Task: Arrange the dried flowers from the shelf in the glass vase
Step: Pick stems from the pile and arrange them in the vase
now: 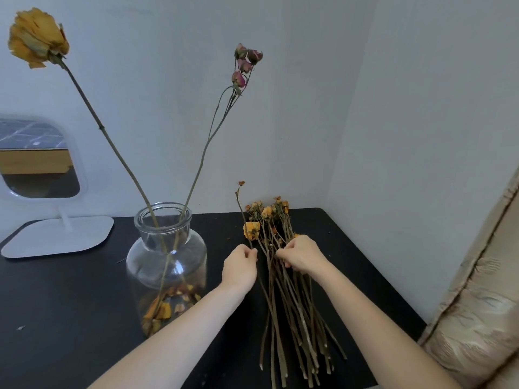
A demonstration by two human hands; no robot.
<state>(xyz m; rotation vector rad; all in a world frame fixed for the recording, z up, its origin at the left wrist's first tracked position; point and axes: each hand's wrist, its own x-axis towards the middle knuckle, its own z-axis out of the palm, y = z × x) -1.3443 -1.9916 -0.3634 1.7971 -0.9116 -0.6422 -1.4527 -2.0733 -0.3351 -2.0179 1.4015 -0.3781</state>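
So it's a black table (pixel 70 304) pushed into a corner of plain white walls. There's a white stand mirror (pixel 39 161) at the left edge of the frame and some beige quilted fabric (pixel 477 304) down in the lower right.

The glass vase (pixel 165 248) sits left of centre on the table with two stems in it already. A big yellow rose (pixel 38 37) leans way out to the upper left, and a sprig of pink buds (pixel 245 66) goes up toward top centre. Loose yellow petals (pixel 168 304) are sitting in the bottom of the vase.

The rest of the dried flowers (pixel 292 310) lie in a bundle on the table just right of the vase, heads pointing to the back wall.

Both hands are at the bundle, close together but not touching. The left hand (pixel 240 265) is pinching one thin stem (pixel 243 214) that's tilted up off the pile. The right hand (pixel 300 255) has its fingers curled around several stems just below the flower heads.
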